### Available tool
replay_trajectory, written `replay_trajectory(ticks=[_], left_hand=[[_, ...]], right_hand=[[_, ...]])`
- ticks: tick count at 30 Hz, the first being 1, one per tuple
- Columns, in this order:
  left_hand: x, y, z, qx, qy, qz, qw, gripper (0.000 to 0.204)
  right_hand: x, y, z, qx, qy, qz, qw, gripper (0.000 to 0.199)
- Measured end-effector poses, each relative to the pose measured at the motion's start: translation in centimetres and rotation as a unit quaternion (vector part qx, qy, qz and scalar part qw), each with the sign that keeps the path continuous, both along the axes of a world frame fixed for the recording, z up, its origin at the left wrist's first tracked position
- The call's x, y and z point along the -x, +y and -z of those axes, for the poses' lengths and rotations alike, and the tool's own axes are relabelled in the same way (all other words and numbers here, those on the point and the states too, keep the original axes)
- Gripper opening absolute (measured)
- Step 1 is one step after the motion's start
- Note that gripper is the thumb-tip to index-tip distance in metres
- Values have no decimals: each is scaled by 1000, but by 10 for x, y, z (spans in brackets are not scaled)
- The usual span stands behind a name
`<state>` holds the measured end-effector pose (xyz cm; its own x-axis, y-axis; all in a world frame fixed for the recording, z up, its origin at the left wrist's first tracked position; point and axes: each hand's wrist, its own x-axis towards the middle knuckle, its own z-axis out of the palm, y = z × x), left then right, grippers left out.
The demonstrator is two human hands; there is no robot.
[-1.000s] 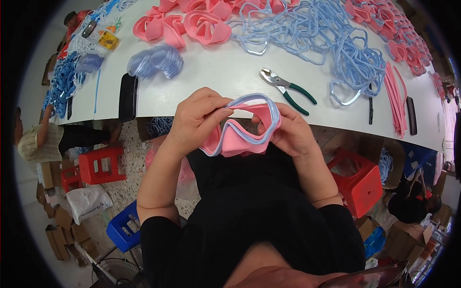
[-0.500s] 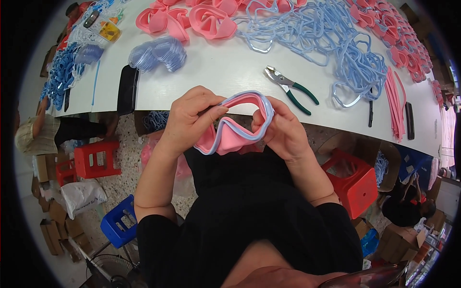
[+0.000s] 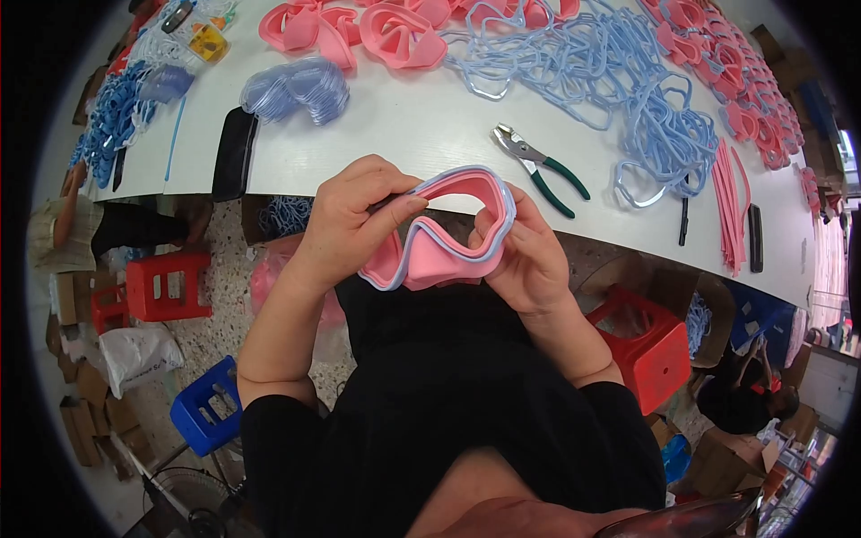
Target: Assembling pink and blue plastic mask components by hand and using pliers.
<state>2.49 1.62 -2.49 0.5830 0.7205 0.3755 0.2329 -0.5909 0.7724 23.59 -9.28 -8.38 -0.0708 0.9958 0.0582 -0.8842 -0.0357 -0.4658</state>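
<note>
Between my two hands, just off the table's near edge, is a pink rubber diving mask skirt (image 3: 439, 262) with a light blue frame (image 3: 421, 231) running round its rim. My left hand (image 3: 360, 220) pinches its left side between thumb and fingers. Around the right side close the fingers of my right hand (image 3: 531, 255), some of them hidden behind the pink rubber. The blue frame lies along the skirt's edge and dips at the nose part. On the table beyond my right hand lie slip-joint pliers (image 3: 543, 170) with green handles, touched by neither hand.
On the white table (image 3: 395, 117) lie clear lenses (image 3: 294, 90), a black case (image 3: 235, 154), pink skirts (image 3: 401, 38), tangled light blue frames (image 3: 574, 63), pink strips (image 3: 728, 211) and rows of assembled pieces (image 3: 726, 63). A red stool (image 3: 650, 350) stands right, a blue one (image 3: 208, 408) left.
My view has shifted slightly. Both hands still hold the skirt and frame in nearly the same place, and the right fingers have shifted a little along the right rim.
</note>
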Motion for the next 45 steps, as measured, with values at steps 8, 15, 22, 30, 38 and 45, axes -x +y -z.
replay_trajectory(ticks=[8,15,22,30,38,45], left_hand=[[8,-6,-12,-97,41,-11,994,17],[6,-12,-15,-188,59,-21,980,18],[36,-10,-6,58,-54,7,997,59],[29,-31,21,23,-82,-20,996,97],[30,-29,23,-76,-105,-5,992,90],[41,-33,27,-9,-124,12,992,88]], right_hand=[[-27,13,-16,-100,-463,244,846,42],[0,31,-32,-93,-574,269,768,9],[-2,28,-13,7,-525,231,819,8],[-6,28,-19,90,-454,108,880,24],[-6,15,-19,-27,-532,57,845,52],[5,53,-61,-239,-706,169,645,35]])
